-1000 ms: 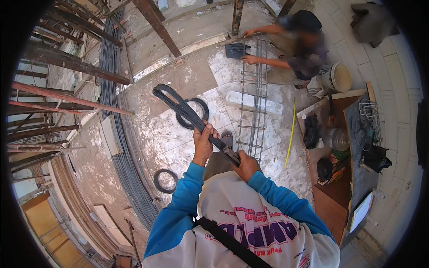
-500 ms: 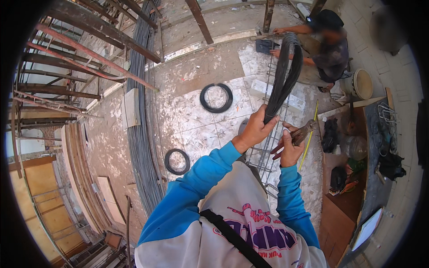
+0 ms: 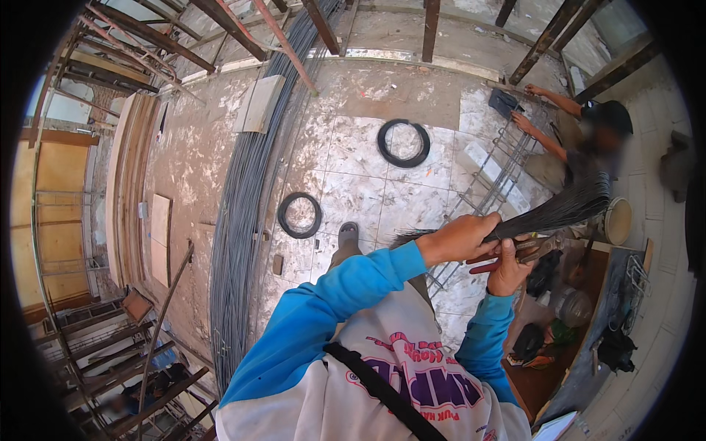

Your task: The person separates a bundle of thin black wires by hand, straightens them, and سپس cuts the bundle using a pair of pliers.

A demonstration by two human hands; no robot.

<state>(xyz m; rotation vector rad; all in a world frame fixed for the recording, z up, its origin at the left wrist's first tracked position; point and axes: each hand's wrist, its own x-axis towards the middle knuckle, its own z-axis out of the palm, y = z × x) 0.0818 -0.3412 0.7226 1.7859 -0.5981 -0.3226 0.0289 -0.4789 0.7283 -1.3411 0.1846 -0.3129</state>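
My left hand [image 3: 465, 239] is closed round a thick bundle of thin black wire [image 3: 553, 212]. The folded, looped end of the bundle points to the right, and loose wire ends [image 3: 412, 236] stick out left of my wrist. Just below, my right hand [image 3: 509, 274] grips a pair of pincers [image 3: 483, 267] with reddish-brown handles. The pincers' head is close to the wire; whether it touches cannot be made out. Two black wire coils, a farther one [image 3: 404, 162] and a nearer one [image 3: 282, 215], lie on the whitish tiled floor.
Long steel rods [image 3: 239, 228] run along the floor at left. A rebar cage [image 3: 502, 178] lies ahead right, where a co-worker [image 3: 565, 151] crouches. A bucket [image 3: 617, 220] and an open wooden box [image 3: 548, 376] stand at right. Wooden posts [image 3: 430, 33] rise at the back.
My view has turned left, so the floor things sit farther right. The wire bundle has swung from pointing away to pointing right. Both hands keep their hold.
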